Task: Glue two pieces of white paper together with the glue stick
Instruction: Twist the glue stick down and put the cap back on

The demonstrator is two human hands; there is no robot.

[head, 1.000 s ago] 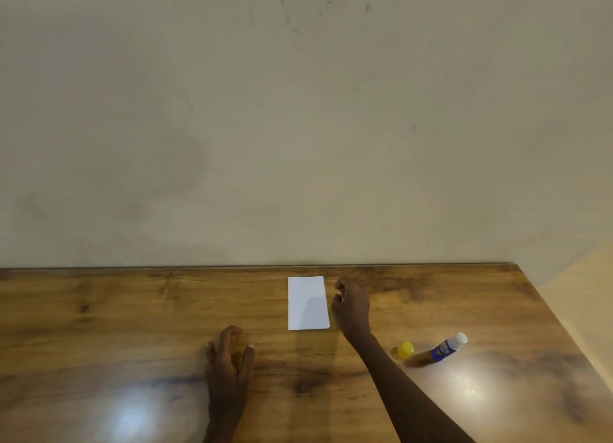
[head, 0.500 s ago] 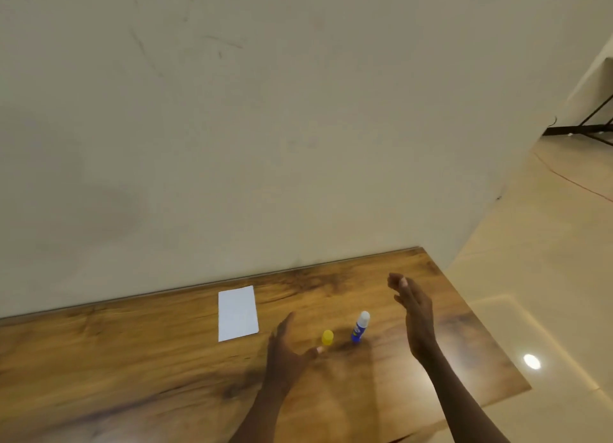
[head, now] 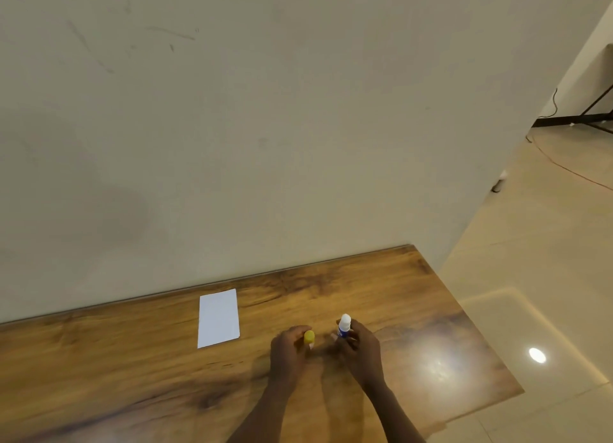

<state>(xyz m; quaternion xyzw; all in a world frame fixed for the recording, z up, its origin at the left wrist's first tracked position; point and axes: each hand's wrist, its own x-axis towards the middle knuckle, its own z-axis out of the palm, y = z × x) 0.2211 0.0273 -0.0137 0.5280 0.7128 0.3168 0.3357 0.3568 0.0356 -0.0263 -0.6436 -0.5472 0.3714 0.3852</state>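
Observation:
A white sheet of paper (head: 219, 317) lies flat on the wooden table (head: 132, 369), near the wall; I cannot tell whether it is one sheet or two stacked. To its right, my left hand (head: 288, 351) is closed around the small yellow cap (head: 309, 336). My right hand (head: 360, 349) grips the blue glue stick (head: 344, 326) by its body, with the white tip pointing up and away. The two hands are close together, cap and stick a short gap apart.
The table butts against a plain beige wall (head: 265, 127). Its right edge (head: 464, 313) drops to a glossy tiled floor (head: 547, 276) with a light reflection. A black stand leg and a cable (head: 564, 117) lie far right.
The view swung to the right. My right hand left the paper and took hold of the glue stick; my left hand came over and closed on the yellow cap.

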